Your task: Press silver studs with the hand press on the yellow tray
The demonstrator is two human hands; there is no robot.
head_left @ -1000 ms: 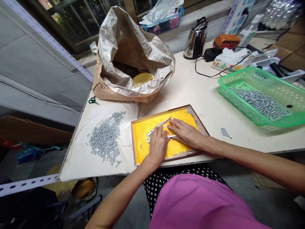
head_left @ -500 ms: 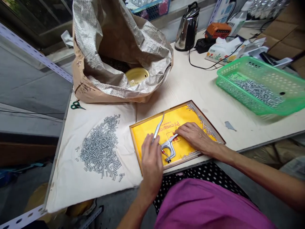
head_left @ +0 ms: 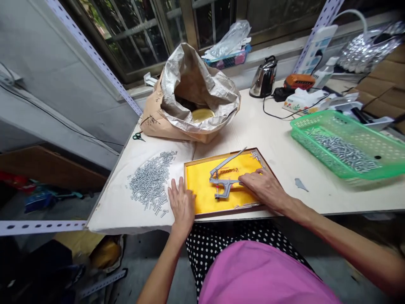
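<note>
The right fingers (head_left: pixel 248 179) are closed around the end of one handle of the grey pliers (head_left: pixel 225 183), which lie to their left, above the yellow floor of the shallow tray (head_left: pixel 202 204). The pliers' other handle slants up, away from that grip, its tip at the tray's far edge (a small spring shows between the handles). The left fingers (head_left: pixel 174 189) are spread and grasp nothing; they lie beside the tray's left edge, the thumb at its rim, though how firmly it presses I cannot tell.

Just left of these fingers, a heap of small metal pieces (head_left: pixel 150 181) is spread on the tabletop (head_left: pixel 268 131). A few more lie in the tray's far corner, beyond the right fingers. Well to the right of the right fingers stands a green basket (head_left: pixel 335 171) holding similar pieces. Ahead of both hands is a large brown sack (head_left: pixel 180 131), with scissors (head_left: pixel 138 137) near its left side.
</note>
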